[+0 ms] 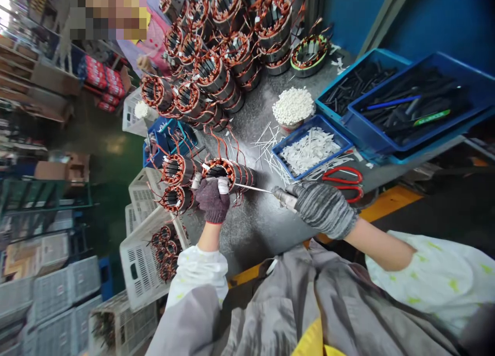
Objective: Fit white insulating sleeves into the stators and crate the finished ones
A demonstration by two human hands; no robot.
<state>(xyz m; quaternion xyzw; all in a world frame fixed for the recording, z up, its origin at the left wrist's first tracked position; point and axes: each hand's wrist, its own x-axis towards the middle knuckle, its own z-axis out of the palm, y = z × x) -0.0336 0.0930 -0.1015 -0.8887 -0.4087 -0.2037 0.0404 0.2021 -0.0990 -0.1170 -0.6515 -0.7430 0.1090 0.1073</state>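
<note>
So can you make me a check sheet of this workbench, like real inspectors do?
surface: grey speckled bench.
job's things: copper-wound stator, rod tool with its rod reaching the stator.
clutter: loose white sleeves, red scissors, blue trays.
hands: gloved left hand grips the stator; gloved right hand holds the tool.
cables: copper leads stick out of the stator.
surroundings: stacked stators, white crates.

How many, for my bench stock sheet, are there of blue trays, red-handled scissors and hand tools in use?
Blue trays: 3 (blue tray of white strips, blue tray of black tubing, second blue tray of black tubing)
Red-handled scissors: 1
Metal-shafted tool in the right hand: 1
Total: 5
</note>
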